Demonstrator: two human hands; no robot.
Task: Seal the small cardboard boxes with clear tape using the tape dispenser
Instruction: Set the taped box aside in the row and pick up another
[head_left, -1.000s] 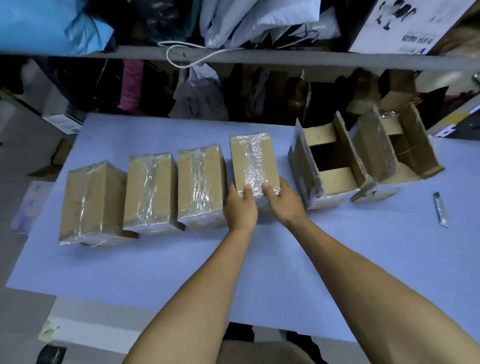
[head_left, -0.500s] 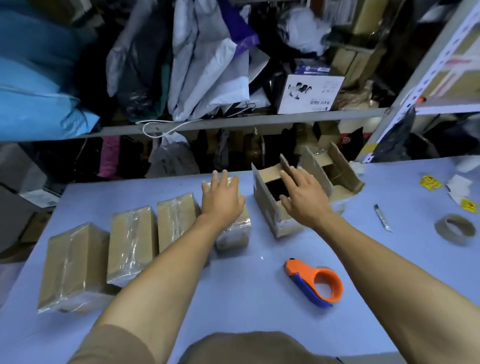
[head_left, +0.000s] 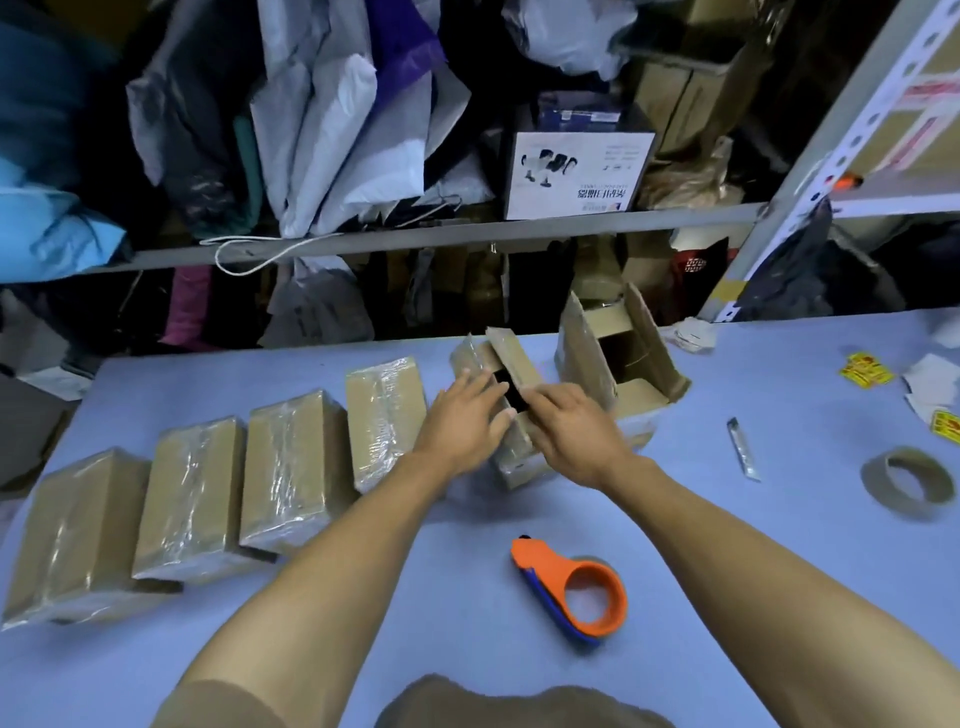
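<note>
An orange tape dispenser (head_left: 571, 592) lies on the blue desk (head_left: 467, 597) near the front edge, with bare desk around it. A cardboard tape core (head_left: 906, 483) and a small packet (head_left: 744, 456) lie to the right. Four taped boxes (head_left: 291, 467) stand in a row on the left, long axes running away from the person. Just right of them, the left hand (head_left: 462, 423) lies flat on one flap of an unsealed box (head_left: 511, 415) and the right hand (head_left: 574, 431) presses the other; a dark gap shows between the flaps. Another open box (head_left: 618, 364) stands just behind, near the far edge.

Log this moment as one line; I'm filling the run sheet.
step: closing flaps | left hand, right hand: on unsealed box | tape dispenser: idle on table | open box: waiting
</note>
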